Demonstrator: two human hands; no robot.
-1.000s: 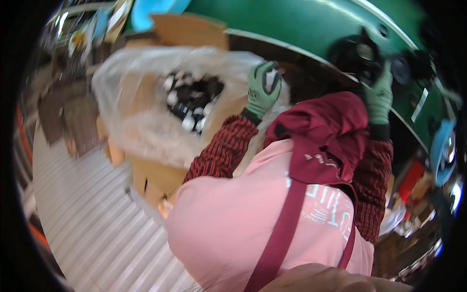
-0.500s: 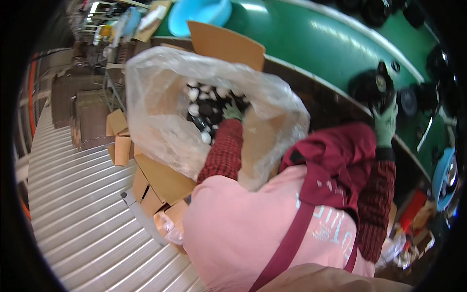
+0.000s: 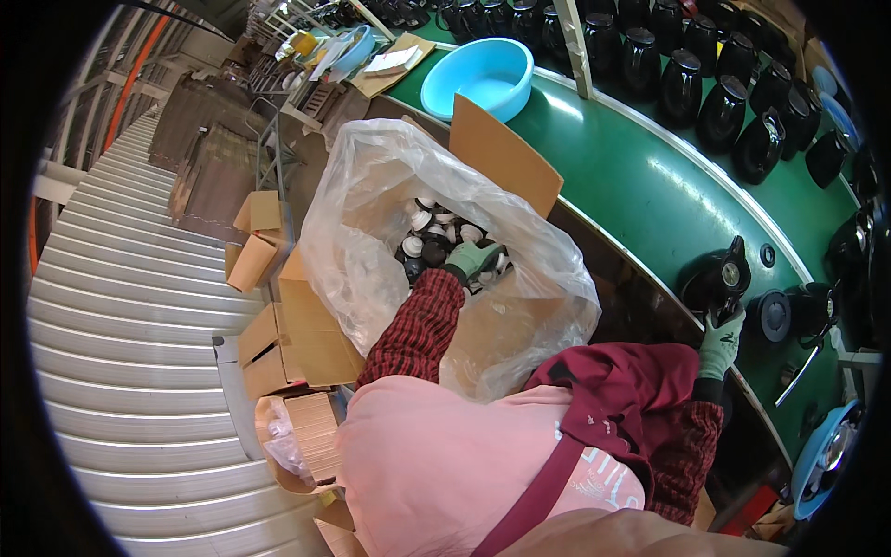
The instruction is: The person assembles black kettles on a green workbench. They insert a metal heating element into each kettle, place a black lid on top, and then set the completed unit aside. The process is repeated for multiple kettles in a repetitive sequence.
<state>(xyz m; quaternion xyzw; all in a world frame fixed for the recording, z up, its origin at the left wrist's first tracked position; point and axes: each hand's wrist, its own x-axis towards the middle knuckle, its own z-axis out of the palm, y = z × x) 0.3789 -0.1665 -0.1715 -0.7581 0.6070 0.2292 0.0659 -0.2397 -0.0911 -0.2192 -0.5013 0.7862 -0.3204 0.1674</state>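
My left hand point(image 3: 471, 261), in a green glove, reaches into a large clear plastic bag point(image 3: 348, 232) lining a cardboard box. Its fingers are drawn together among black and white round lid-like parts point(image 3: 434, 249); a dark piece lies at the fingertips, but whether it is held is unclear. On the green work surface to the right, my right hand point(image 3: 721, 343) grips a glossy black jug point(image 3: 710, 281) by its near side, seemingly at the handle. A small black ring point(image 3: 768, 255) sits beside that jug, and a round black lid point(image 3: 772, 317) lies right of my glove.
Several black jugs point(image 3: 682, 85) stand in rows beyond the curved rail. A blue basin point(image 3: 478, 76) sits at the back; another blue basin point(image 3: 817, 464) with shiny parts is at lower right. Open cardboard boxes point(image 3: 311, 330) stand to the left, above ribbed flooring point(image 3: 139, 371).
The view has swung, bringing the rows of jugs into sight. In the bag, my left hand's spread fingers have drawn together over the parts. My right hand stays at the jug.
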